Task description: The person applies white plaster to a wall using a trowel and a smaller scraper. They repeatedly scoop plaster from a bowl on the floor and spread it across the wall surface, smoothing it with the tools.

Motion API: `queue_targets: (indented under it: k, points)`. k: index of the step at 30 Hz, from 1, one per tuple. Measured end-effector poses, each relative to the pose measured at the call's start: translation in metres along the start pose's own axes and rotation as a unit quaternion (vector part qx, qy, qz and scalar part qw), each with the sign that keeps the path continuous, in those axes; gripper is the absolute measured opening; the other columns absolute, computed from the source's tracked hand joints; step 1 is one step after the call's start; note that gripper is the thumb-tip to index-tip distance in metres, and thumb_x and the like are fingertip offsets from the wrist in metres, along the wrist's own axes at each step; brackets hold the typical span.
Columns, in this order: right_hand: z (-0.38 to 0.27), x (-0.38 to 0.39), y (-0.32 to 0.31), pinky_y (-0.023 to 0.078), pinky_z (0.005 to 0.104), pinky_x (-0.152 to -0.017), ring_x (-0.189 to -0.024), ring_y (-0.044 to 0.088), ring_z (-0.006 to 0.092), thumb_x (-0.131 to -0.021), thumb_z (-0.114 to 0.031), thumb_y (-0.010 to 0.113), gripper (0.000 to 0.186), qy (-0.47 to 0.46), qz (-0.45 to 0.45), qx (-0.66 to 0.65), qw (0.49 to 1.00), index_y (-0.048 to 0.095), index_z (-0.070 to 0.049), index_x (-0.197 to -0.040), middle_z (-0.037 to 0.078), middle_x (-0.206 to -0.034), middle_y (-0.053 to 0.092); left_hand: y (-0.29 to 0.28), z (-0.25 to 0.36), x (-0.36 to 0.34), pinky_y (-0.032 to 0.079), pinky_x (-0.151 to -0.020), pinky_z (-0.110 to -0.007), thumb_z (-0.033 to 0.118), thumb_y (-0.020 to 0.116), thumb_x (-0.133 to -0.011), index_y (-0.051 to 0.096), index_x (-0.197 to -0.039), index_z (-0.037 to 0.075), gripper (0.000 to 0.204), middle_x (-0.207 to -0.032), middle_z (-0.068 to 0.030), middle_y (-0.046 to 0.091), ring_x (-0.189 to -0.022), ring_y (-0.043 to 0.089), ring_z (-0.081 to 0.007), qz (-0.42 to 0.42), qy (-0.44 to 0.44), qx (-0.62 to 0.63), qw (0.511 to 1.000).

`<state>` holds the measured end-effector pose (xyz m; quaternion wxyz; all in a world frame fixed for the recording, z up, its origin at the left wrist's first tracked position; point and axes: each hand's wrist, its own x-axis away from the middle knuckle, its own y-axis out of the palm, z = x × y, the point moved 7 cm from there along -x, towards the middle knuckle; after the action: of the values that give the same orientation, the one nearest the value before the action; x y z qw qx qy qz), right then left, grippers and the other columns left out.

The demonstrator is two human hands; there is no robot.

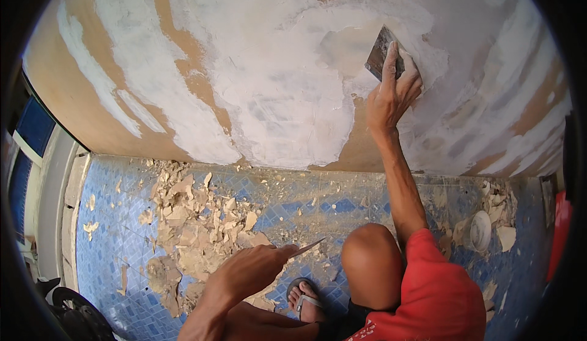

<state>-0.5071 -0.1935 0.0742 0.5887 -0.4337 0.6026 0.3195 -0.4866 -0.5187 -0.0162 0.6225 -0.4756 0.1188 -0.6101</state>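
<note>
My right hand reaches up to the wall, closed on a dark, flat putty knife with white smears on its blade. One finger lies along the blade, which is at a patch of white filler. My left hand is low, in front of my bent knee, and closed on a thin flat blade seen nearly edge-on. Its grip end is hidden in the fingers. White filler covers much of the tan wall in uneven strokes, and a greyish-beige patch shows left of the putty knife.
Peeled paint flakes lie heaped on the blue tiled floor. A round white container or lid is at the right among more flakes. A black wheel-like object stands lower left, and something red is at the right edge.
</note>
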Motion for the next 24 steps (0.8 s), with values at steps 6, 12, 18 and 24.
queue_targets:
  k: [6,12,18,24]
  points:
    - [-0.034,0.008,0.035,0.036,0.0490,-0.091,-0.122,0.045,0.0332,-0.085,0.014,0.058,0.079,0.004,-0.014,-0.014,1.000,0.041,-0.013,-0.157,0.014,-0.143,0.046,0.001,-0.004,0.008,0.055,-0.070,-0.050,0.005,0.043,-0.101,0.055,-0.141,0.009,0.042,-0.085,-0.0208,0.070,-0.083,0.071,-0.0369,-0.007,-0.023,0.002,1.000]
    - [-0.076,0.051,0.051,0.038,0.0438,-0.086,-0.130,0.047,0.0273,-0.092,0.000,0.061,0.067,-0.118,-0.130,-0.010,0.984,0.045,-0.014,-0.155,0.011,-0.146,0.049,0.003,-0.005,0.008,0.055,-0.069,-0.050,0.004,0.045,-0.100,0.055,-0.141,0.009,0.042,-0.083,-0.0196,0.070,-0.081,0.071,-0.0367,-0.017,-0.030,0.004,0.999]
    - [-0.055,0.054,-0.010,0.038,0.0414,-0.090,-0.126,0.051,0.0242,-0.093,-0.001,0.062,0.059,-0.150,-0.073,-0.039,0.985,0.055,-0.017,-0.149,0.007,-0.139,0.057,0.003,0.002,0.010,0.055,-0.069,-0.050,0.006,0.043,-0.102,0.053,-0.142,0.010,0.042,-0.081,-0.0189,0.069,-0.080,0.071,-0.0363,-0.013,-0.020,0.011,1.000]
    - [-0.003,-0.015,0.003,0.037,0.0488,-0.093,-0.120,0.049,0.0325,-0.083,0.013,0.061,0.078,-0.016,-0.004,0.024,1.000,0.047,-0.015,-0.154,0.014,-0.139,0.050,0.004,0.003,0.004,0.055,-0.069,-0.049,0.006,0.042,-0.102,0.052,-0.144,0.010,0.043,-0.080,-0.0188,0.069,-0.081,0.072,-0.0364,0.002,0.003,-0.009,1.000]
